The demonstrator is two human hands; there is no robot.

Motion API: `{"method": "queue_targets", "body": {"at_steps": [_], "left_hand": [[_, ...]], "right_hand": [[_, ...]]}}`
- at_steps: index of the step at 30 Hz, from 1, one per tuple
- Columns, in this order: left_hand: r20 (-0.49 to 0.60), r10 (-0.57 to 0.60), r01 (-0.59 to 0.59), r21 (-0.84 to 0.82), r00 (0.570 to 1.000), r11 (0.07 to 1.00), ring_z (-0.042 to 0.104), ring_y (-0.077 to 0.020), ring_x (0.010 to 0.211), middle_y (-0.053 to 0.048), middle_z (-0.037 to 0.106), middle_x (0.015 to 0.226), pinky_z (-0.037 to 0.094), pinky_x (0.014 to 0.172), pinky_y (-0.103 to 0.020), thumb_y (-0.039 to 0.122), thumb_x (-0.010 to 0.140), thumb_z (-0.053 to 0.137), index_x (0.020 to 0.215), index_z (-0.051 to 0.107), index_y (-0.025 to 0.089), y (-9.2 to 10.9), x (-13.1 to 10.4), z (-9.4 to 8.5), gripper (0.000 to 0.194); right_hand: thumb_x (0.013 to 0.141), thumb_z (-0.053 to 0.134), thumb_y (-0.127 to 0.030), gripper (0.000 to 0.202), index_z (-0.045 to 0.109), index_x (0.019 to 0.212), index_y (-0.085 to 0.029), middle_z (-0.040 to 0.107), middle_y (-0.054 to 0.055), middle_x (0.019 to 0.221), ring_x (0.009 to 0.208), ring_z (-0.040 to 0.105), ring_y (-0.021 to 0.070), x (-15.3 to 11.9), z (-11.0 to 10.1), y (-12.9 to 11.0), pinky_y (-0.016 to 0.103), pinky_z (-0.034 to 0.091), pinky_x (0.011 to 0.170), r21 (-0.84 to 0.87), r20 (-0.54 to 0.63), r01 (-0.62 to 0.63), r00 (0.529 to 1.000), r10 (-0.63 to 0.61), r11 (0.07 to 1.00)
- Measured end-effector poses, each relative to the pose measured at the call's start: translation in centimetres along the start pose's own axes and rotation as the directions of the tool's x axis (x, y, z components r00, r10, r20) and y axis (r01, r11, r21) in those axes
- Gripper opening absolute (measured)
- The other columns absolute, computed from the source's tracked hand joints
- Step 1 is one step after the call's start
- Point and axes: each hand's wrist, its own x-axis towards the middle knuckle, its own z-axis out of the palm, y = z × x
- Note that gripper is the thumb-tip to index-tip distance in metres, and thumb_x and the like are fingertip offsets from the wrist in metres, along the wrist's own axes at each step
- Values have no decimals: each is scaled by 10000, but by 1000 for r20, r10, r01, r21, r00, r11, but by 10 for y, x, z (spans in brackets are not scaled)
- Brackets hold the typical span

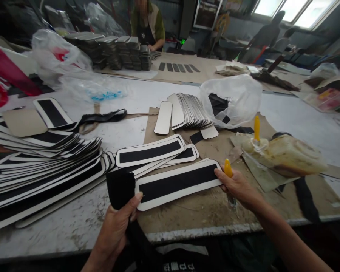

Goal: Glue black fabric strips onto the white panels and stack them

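Observation:
A long white panel with a black strip along its middle [181, 180] is held at both ends above the brown board. My left hand [117, 223] is closed, its thumb on the panel's left end, with a black fabric band [120, 189] also in its grip and hanging down below. My right hand [238, 185] pinches the panel's right end and also has a yellow-handled tool [228, 168] in its fingers, pointing down. Just behind lie several similar panels [150, 152], overlapping one another.
Many strip-covered panels [45, 170] are piled at the left. Blank white panels [187, 111] lie fanned beyond the brown board's middle, beside a plastic bag [232, 100]. A glue-stained container [291, 153] with another yellow handle [256, 128] is at the right. A person [149, 26] stands across the table.

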Motion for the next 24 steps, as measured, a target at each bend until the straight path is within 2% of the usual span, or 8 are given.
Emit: {"method": "queue_targets", "body": {"at_steps": [2, 5, 8, 10, 14, 17, 20, 24], "left_hand": [[4, -8, 8, -9, 1000, 1000, 444, -64, 448, 42, 540, 541, 417, 418, -157, 314, 500, 861, 673, 629, 143, 1, -1, 0, 336], [15, -62, 63, -70, 998, 996, 548, -107, 562, -2, 633, 706, 491, 489, -188, 284, 471, 865, 816, 671, 147, 6, -2, 1, 418], [-6, -156, 153, -155, 988, 976, 571, -122, 602, -32, 643, 754, 492, 482, -185, 221, 413, 870, 802, 675, 123, 9, -1, 1, 446], [31, -157, 160, -178, 987, 971, 510, -85, 523, -6, 595, 658, 449, 440, -164, 221, 439, 866, 744, 652, 121, 9, 1, 1, 385], [130, -27, 37, -76, 991, 996, 268, -32, 396, 76, 339, 443, 278, 363, -143, 355, 606, 808, 538, 450, 156, 5, 4, -2, 415], [110, 53, -60, 61, 993, 996, 289, -50, 410, 61, 339, 440, 267, 380, -172, 480, 663, 738, 506, 377, 176, 3, 7, -6, 498], [74, 39, -50, 144, 996, 988, 289, -59, 404, 59, 324, 419, 253, 382, -196, 531, 640, 729, 486, 334, 195, 2, 10, -8, 541], [-1, 22, -22, 118, 1000, 993, 220, -42, 401, 94, 288, 444, 181, 364, -190, 418, 506, 837, 537, 353, 196, 3, 11, -5, 534]], "right_hand": [[720, 586, -604, 447, 414, 649, -198, 398, -64, 451, 394, 321, 62, -1, -1, 0, 196, 232, 376, 25, 11, -15, 1000, 15, 1000], [735, 613, -579, 440, 393, 694, -200, 366, -80, 461, 398, 274, 53, -3, -3, 0, 179, 182, 382, 246, 131, -76, 990, 45, 966], [760, 631, -529, 412, 384, 729, -201, 330, -93, 475, 404, 238, 44, -5, -3, -2, 172, 173, 399, 476, 256, -152, 966, 29, 866], [762, 643, -509, 401, 391, 738, -198, 333, -94, 475, 403, 236, 39, -5, -2, -4, 166, 180, 402, 514, 264, -159, 964, 21, 843], [733, 648, -554, 434, 407, 726, -193, 351, -91, 471, 400, 274, 41, -2, 2, -7, 158, 180, 384, 392, 177, -89, 984, 20, 916], [729, 624, -587, 454, 414, 685, -186, 383, -76, 475, 411, 309, 49, -1, 5, -6, 162, 209, 377, 216, 88, 4, 996, -23, 976], [733, 608, -590, 447, 425, 678, -186, 394, -73, 469, 405, 320, 52, -1, 6, -7, 166, 229, 371, 137, 61, 30, 997, -39, 990], [698, 635, -601, 463, 416, 675, -193, 387, -81, 452, 383, 309, 48, 0, 10, -12, 163, 216, 350, 192, 51, -11, 999, 1, 981]]}}
